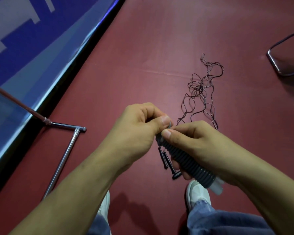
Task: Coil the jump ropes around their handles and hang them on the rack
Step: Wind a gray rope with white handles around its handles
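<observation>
A pair of dark grey ribbed jump-rope handles sits just below the middle of the frame, slanting from upper left to lower right, with pale whitish end caps poking out at the lower right end. The right hand is wrapped around these handles, fingers curled under them and thumb pressed on top near their upper end. The left hand is closed in a pinch at that same upper end, thumb and forefinger together on the handle tips where the cord leaves; what exactly sits between the fingertips is too small to tell. Short black tapered pieces dangle below the left hand, beside the handles.

From the hands a thin dark cord runs up and to the right, lying in a loose tangle on the dark red floor.

At the lower left of the frame stands a chrome tube rack base, its bars meeting at a corner joint. Behind it, along the upper left, runs a blue panel with white shapes edged in black. A dark bent metal frame rests at the upper right edge. White shoes and blue jeans show at the bottom.
</observation>
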A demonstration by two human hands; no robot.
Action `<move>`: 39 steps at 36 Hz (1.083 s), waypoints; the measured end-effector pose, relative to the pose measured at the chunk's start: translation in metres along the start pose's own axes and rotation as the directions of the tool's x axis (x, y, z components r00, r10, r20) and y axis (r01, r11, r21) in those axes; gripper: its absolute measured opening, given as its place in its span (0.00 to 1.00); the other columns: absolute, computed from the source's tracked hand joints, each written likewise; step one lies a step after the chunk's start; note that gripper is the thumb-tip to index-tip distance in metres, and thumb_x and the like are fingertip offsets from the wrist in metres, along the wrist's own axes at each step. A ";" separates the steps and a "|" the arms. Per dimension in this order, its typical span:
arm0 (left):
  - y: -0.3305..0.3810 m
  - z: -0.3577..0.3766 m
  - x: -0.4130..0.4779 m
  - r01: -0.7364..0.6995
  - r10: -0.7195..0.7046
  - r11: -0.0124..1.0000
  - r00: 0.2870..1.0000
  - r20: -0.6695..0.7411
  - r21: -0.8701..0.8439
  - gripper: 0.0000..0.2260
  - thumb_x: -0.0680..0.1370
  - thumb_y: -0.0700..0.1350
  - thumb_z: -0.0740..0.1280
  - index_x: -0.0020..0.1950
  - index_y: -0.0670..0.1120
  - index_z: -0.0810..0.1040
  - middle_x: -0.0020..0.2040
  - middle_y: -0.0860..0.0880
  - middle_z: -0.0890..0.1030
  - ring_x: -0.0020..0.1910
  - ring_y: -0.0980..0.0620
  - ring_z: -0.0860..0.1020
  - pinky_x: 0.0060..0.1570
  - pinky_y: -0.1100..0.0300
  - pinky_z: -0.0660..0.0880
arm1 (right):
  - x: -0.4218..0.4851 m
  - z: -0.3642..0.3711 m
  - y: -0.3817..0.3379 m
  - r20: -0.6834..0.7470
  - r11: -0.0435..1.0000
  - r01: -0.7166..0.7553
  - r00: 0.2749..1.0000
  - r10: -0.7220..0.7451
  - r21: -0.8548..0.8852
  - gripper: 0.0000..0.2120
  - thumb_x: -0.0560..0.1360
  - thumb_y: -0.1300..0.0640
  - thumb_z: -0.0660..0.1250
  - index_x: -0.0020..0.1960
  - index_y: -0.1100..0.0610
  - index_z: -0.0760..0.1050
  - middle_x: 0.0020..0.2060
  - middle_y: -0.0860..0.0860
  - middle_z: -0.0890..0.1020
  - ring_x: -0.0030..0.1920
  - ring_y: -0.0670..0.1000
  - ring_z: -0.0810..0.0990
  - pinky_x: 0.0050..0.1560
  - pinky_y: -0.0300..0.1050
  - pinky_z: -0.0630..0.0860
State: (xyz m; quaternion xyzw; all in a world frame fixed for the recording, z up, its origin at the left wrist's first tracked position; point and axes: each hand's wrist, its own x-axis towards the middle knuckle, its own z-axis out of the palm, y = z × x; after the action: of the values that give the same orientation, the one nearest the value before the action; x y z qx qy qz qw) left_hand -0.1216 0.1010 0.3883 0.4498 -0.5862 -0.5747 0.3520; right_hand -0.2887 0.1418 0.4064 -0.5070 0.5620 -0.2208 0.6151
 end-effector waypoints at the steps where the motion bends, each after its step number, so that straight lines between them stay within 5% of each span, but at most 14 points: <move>1: -0.001 0.001 -0.001 -0.009 0.009 1.000 1.000 -0.002 -0.012 0.06 0.76 0.44 0.70 0.39 0.44 0.80 0.35 0.47 0.80 0.35 0.53 0.76 0.39 0.60 0.74 | 0.000 0.000 0.000 0.015 1.000 -0.005 1.000 0.005 0.017 0.18 0.80 0.45 0.65 0.50 0.60 0.80 0.30 0.59 0.82 0.27 0.59 0.78 0.34 0.56 0.75; 6: 0.006 0.004 -0.004 -0.024 0.021 0.955 1.000 -0.015 -0.295 0.09 0.75 0.41 0.68 0.35 0.46 0.81 0.29 0.48 0.75 0.26 0.51 0.70 0.25 0.58 0.68 | -0.001 0.002 -0.004 0.168 0.982 -0.046 0.986 0.014 0.186 0.20 0.80 0.45 0.64 0.52 0.63 0.79 0.30 0.61 0.79 0.24 0.54 0.75 0.31 0.46 0.74; 13: 0.011 0.002 -0.006 0.035 -0.050 0.844 0.999 -0.013 -0.536 0.08 0.74 0.46 0.68 0.37 0.45 0.82 0.32 0.45 0.76 0.28 0.48 0.69 0.23 0.59 0.64 | 0.000 0.011 -0.005 0.226 0.960 -0.026 0.973 -0.039 0.277 0.18 0.80 0.45 0.63 0.49 0.61 0.78 0.29 0.61 0.77 0.23 0.53 0.73 0.28 0.42 0.71; 15: 0.012 -0.002 -0.003 0.047 -0.053 0.866 0.999 0.002 -0.497 0.07 0.74 0.46 0.68 0.39 0.45 0.81 0.32 0.46 0.76 0.30 0.50 0.71 0.25 0.59 0.68 | 0.000 0.012 -0.005 0.172 0.962 -0.011 0.984 -0.037 0.272 0.18 0.80 0.45 0.64 0.49 0.62 0.78 0.29 0.61 0.77 0.23 0.53 0.73 0.29 0.43 0.72; 19: 0.017 -0.018 0.000 -0.059 0.064 0.996 0.993 0.098 -0.060 0.10 0.81 0.45 0.67 0.42 0.45 0.80 0.33 0.48 0.78 0.32 0.53 0.73 0.35 0.63 0.73 | 0.000 0.014 -0.003 0.090 0.970 0.005 0.996 -0.027 0.245 0.19 0.80 0.46 0.65 0.51 0.64 0.77 0.31 0.61 0.78 0.25 0.55 0.74 0.31 0.46 0.73; 24: 0.020 -0.025 -0.004 -0.063 0.040 0.995 0.965 0.258 0.082 0.12 0.73 0.49 0.74 0.47 0.41 0.83 0.36 0.47 0.83 0.36 0.53 0.80 0.41 0.59 0.78 | -0.002 0.012 -0.003 0.097 0.985 0.002 0.995 -0.019 0.173 0.24 0.74 0.40 0.67 0.51 0.63 0.78 0.32 0.60 0.81 0.28 0.57 0.75 0.31 0.48 0.73; 29: 0.023 -0.029 -0.003 -0.066 0.064 0.998 0.966 0.250 -0.001 0.05 0.76 0.38 0.72 0.42 0.38 0.80 0.32 0.46 0.81 0.33 0.50 0.78 0.37 0.60 0.76 | -0.001 0.013 -0.005 0.113 0.992 0.027 0.993 -0.041 0.124 0.19 0.74 0.43 0.68 0.50 0.60 0.78 0.30 0.59 0.80 0.29 0.59 0.75 0.32 0.49 0.72; 35: 0.017 -0.019 -0.002 -0.125 0.141 0.976 0.987 0.079 -0.176 0.05 0.71 0.42 0.73 0.36 0.44 0.80 0.32 0.45 0.78 0.30 0.51 0.75 0.32 0.60 0.73 | -0.005 0.011 -0.007 0.155 0.986 0.057 0.985 -0.082 0.159 0.18 0.78 0.44 0.65 0.49 0.60 0.78 0.31 0.61 0.80 0.27 0.57 0.76 0.32 0.49 0.73; 39: 0.018 -0.010 -0.001 -0.056 0.053 0.921 0.998 -0.017 -0.384 0.09 0.69 0.46 0.74 0.35 0.43 0.79 0.31 0.44 0.77 0.27 0.51 0.73 0.26 0.61 0.71 | -0.005 0.011 -0.010 0.172 0.977 0.064 0.980 -0.100 0.203 0.18 0.78 0.44 0.64 0.49 0.61 0.77 0.31 0.62 0.79 0.26 0.55 0.75 0.30 0.45 0.73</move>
State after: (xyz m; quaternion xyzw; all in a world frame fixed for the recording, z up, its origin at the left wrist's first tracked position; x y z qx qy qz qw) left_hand -0.1142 0.0975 0.4074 0.3573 -0.4732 -0.6670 0.4511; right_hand -0.2773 0.1461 0.4157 -0.4846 0.4577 -0.2536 0.7010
